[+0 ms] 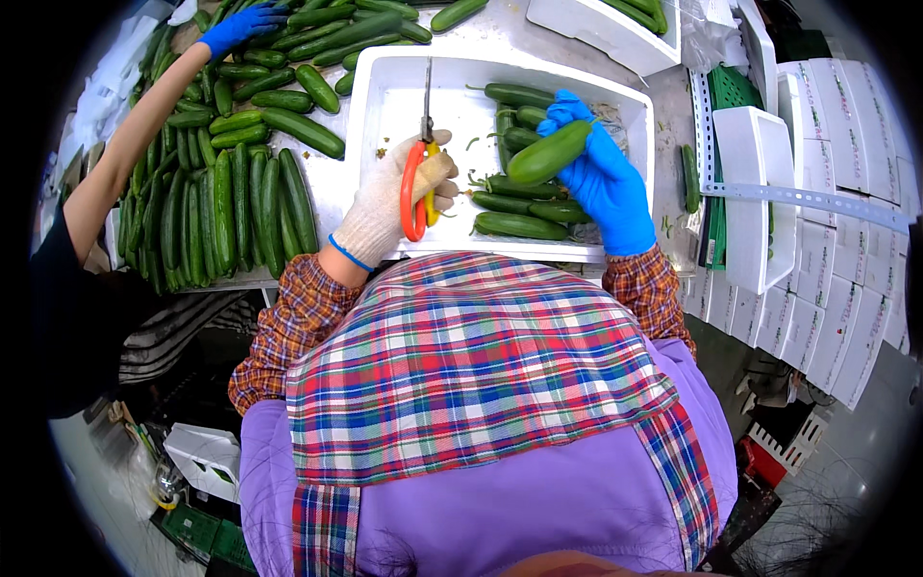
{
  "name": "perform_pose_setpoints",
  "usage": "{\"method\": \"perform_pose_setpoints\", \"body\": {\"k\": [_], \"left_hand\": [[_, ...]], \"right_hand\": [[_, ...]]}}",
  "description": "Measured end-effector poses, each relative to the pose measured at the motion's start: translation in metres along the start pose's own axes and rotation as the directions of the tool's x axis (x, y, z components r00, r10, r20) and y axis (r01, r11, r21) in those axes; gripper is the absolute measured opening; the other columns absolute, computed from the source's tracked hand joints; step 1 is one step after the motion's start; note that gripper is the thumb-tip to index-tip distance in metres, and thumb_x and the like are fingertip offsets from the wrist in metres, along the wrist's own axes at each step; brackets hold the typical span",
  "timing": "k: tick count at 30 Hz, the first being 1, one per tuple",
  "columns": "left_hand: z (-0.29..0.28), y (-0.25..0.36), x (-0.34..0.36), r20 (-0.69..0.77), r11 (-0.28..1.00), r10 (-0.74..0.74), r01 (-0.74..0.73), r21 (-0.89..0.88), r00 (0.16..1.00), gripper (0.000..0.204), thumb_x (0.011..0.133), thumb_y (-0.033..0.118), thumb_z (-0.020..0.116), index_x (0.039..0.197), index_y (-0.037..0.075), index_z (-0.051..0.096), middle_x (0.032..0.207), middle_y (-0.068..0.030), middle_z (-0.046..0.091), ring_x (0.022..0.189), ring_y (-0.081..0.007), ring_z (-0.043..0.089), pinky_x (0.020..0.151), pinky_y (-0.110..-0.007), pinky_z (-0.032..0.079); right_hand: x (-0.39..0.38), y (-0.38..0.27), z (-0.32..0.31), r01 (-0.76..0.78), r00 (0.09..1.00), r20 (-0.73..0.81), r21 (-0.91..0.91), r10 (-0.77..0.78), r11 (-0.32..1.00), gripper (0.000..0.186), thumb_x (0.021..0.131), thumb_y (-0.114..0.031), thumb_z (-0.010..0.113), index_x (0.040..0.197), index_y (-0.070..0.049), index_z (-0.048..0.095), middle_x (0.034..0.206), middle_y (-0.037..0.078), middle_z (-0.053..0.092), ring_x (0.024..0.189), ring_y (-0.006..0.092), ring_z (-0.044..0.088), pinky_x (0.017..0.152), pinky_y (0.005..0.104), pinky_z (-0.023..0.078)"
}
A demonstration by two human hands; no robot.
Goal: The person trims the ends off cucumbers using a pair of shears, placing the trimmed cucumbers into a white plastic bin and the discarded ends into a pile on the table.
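Observation:
My left hand [377, 210], in a cream knit glove with a blue cuff edge, is closed round a pair of scissors [412, 197] with orange and yellow handles. Their blades point away from me over a white foam box [392, 104]. At the box's right side my right hand [610, 185], in a blue glove, grips a green cucumber [548, 155], raised above the others and slightly tilted. Beneath it, several more cucumbers [521, 226] lie crosswise in the box's right part. Small green and brown scraps are scattered on the box floor.
Many cucumbers [197, 216] cover the table to the left, where another person's blue-gloved hand [242, 27] reaches in. A perforated metal strip [812, 198], a lone cucumber [690, 179] and another foam box [755, 221] are at right, before stacked white cartons [835, 308].

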State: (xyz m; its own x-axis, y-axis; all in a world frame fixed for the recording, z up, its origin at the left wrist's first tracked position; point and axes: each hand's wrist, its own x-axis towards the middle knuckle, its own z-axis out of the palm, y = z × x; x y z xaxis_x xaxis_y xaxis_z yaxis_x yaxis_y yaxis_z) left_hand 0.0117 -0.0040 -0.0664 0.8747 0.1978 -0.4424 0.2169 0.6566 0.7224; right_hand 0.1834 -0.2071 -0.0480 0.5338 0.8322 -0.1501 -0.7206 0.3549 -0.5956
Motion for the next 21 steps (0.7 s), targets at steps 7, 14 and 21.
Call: {"method": "perform_pose_setpoints", "body": {"k": [7, 14, 21], "left_hand": [[0.008, 0.003, -0.007, 0.292, 0.996, -0.086, 0.089, 0.003, 0.952, 0.064, 0.089, 0.033, 0.067, 0.135, -0.002, 0.039, 0.109, -0.017, 0.056, 0.083, -0.0225, 0.065, 0.078, -0.032, 0.055], [0.024, 0.012, -0.015, 0.127, 0.82, 0.3, -0.323, 0.472, 0.946, 0.065, 0.078, 0.004, 0.07, 0.136, 0.0, 0.04, 0.109, -0.0112, 0.055, 0.098, -0.0196, 0.059, 0.088, -0.03, 0.05], [0.023, 0.008, -0.018, 0.109, 0.811, 0.352, -0.361, 0.46, 0.93, 0.07, 0.075, 0.001, 0.073, 0.136, 0.0, 0.039, 0.106, -0.0082, 0.052, 0.1, -0.0184, 0.056, 0.092, -0.03, 0.047]], "right_hand": [[0.007, 0.019, 0.029, 0.085, 0.992, 0.099, -0.13, -0.072, 0.988, 0.068, 0.086, -0.009, 0.062, 0.144, 0.001, 0.03, 0.133, 0.014, 0.048, 0.126, 0.0292, 0.048, 0.109, 0.0424, 0.039], [-0.008, 0.034, 0.056, -0.156, 0.986, -0.097, -0.238, 0.137, 0.959, 0.065, 0.09, -0.01, 0.058, 0.147, -0.003, 0.027, 0.139, 0.014, 0.044, 0.127, 0.026, 0.047, 0.108, 0.0404, 0.038], [-0.004, 0.035, 0.05, -0.148, 0.986, 0.056, -0.117, 0.155, 0.982, 0.068, 0.087, -0.002, 0.056, 0.148, -0.004, 0.025, 0.142, 0.013, 0.044, 0.13, 0.0248, 0.045, 0.11, 0.0375, 0.036]]}}
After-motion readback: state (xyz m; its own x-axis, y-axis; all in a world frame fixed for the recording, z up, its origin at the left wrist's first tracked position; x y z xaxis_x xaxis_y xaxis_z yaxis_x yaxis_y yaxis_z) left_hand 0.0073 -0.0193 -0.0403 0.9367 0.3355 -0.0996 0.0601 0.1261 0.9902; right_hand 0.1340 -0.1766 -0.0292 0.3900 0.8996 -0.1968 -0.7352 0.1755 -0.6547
